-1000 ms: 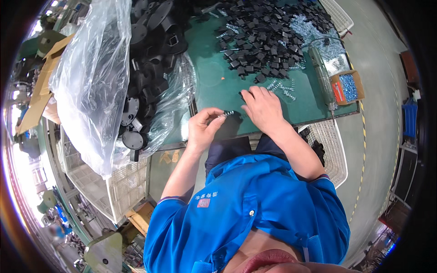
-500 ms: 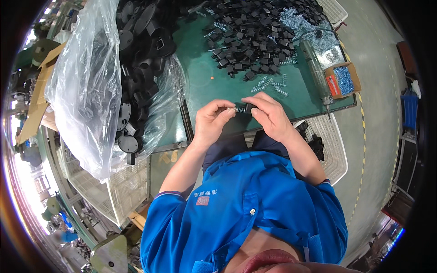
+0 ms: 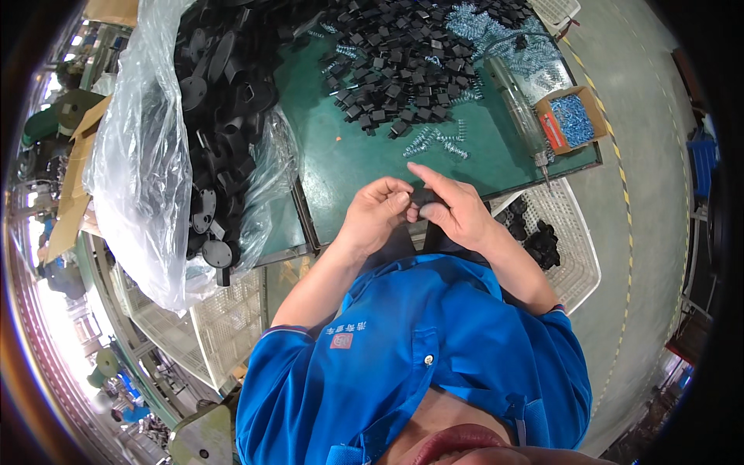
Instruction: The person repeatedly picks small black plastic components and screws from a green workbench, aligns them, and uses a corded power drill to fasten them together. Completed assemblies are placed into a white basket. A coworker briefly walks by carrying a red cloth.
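1 black block (image 3: 424, 198), held in the right hand (image 3: 463, 215) near the green bench (image 3: 333, 174); left hand (image 3: 374, 213) pinched beside it (I cannot tell on what). Possible fault: slack grip, dropped block.

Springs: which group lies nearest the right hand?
The small cluster on bare green tabletop; the other springs lie farther, among or beside the black parts.

Left hand (image 3: 375, 219) nearer block (image 3: 425, 198) (spring hidden).

matt plastic part (image 3: 424, 198), shiny metal springs (image 3: 440, 140)
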{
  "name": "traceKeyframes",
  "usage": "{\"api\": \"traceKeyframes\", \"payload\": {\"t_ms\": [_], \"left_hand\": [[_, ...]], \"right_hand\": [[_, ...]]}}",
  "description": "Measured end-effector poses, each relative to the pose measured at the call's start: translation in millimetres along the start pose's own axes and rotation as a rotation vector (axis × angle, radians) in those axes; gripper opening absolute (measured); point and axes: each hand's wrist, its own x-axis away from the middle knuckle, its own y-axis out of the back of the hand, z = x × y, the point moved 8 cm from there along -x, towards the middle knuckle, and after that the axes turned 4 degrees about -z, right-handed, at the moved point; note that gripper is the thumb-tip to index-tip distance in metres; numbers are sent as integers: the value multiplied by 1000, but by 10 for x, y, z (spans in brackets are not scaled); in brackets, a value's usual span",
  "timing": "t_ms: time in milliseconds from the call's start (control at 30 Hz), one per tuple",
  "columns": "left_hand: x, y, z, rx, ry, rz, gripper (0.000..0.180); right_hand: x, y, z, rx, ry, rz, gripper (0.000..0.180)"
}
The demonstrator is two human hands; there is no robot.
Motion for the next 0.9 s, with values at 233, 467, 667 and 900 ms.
{"api": "traceKeyframes", "payload": {"t_ms": [233,467,667,900], "left_hand": [[36,-101,213,388,229,68,16],[274,62,102,445,191,77,16],[760,501,-20,286,39,-101,21],[2382,1614,-1643,-1799,-629,-1282,47]], "right_hand": [[103,463,-71,343,-127,58,79],[-223,-132,213,32,50,170,44],[-333,-809,287,101,227,216,26],[-287,-1083,39,-105,-2,149,24]]}}
